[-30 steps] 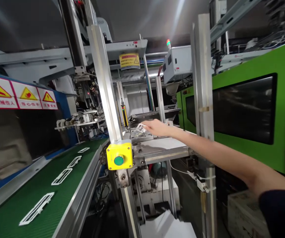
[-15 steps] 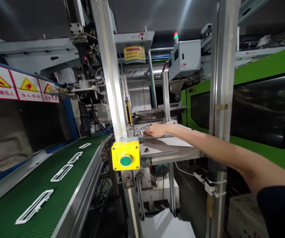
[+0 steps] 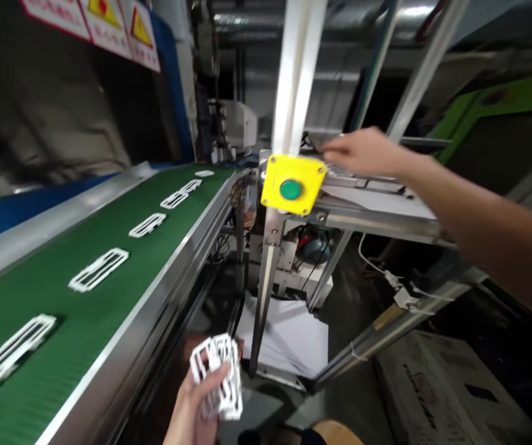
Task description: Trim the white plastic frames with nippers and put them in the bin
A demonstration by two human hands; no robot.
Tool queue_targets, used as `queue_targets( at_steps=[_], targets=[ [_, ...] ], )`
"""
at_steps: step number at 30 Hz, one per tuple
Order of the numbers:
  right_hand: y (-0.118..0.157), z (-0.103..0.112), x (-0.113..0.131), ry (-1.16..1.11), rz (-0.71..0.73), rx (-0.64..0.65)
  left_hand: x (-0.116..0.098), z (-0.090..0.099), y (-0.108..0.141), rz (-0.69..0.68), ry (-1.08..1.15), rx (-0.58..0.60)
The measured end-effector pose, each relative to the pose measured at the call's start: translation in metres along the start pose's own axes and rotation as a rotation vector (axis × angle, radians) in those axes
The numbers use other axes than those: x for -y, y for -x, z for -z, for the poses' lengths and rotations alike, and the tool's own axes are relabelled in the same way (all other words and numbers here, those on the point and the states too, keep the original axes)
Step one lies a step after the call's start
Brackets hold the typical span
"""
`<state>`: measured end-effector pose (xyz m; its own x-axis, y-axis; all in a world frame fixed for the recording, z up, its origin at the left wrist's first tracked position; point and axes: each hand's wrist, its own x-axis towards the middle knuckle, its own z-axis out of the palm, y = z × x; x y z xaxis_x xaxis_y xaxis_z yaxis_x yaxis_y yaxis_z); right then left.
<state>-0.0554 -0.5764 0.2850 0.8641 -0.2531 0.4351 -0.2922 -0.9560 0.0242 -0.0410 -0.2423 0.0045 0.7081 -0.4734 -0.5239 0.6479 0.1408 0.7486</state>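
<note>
At the bottom centre my left hand (image 3: 196, 395) grips a bunch of white plastic frames (image 3: 223, 377), with the thumb across them. My right hand (image 3: 361, 151) reaches over the metal work shelf (image 3: 377, 198), just right of the post with the yellow button box (image 3: 293, 184). Its fingers are blurred, and whether they hold anything cannot be made out. On the green conveyor belt (image 3: 122, 296) to the left lie several more white frames (image 3: 99, 270), spaced out in a line.
Aluminium posts (image 3: 296, 74) stand before and beside the shelf. White sheets (image 3: 284, 337) lie low under it. A cardboard box (image 3: 451, 389) is at the lower right. The belt's metal side rail (image 3: 154, 284) runs diagonally, and a green machine (image 3: 502, 99) stands behind on the right.
The view has tilted down and left. My left hand has come into view with the bunch of frames. My right hand has lifted from the small white piece on the shelf.
</note>
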Motion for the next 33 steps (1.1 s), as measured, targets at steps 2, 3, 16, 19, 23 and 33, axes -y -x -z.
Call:
queue_targets(
  at_steps=[2, 3, 16, 19, 23, 33],
  targets=[
    [0.033, 0.01, 0.026, -0.11, 0.161, -0.274, -0.004, 0.0, -0.006, -0.01, 0.131, 0.055],
    [0.054, 0.013, 0.041, -0.189, 0.241, -0.368, -0.006, -0.003, -0.007, -0.007, 0.169, 0.081],
    [0.156, -0.132, 0.118, -1.219, 0.095, 0.792, -0.012, -0.044, 0.017, -0.072, 0.23, 0.322],
    [0.169, -0.147, 0.124, -1.444, -0.062, 0.809, -0.01, -0.043, 0.018, -0.176, 0.211, 0.285],
    [0.181, -0.16, 0.128, -1.672, -0.199, 0.851, -0.009, -0.041, 0.018, -0.194, 0.249, 0.266],
    [0.18, -0.158, 0.127, -1.499, -0.354, 0.585, -0.015, -0.038, 0.017, -0.038, 0.264, 0.419]
  ],
)
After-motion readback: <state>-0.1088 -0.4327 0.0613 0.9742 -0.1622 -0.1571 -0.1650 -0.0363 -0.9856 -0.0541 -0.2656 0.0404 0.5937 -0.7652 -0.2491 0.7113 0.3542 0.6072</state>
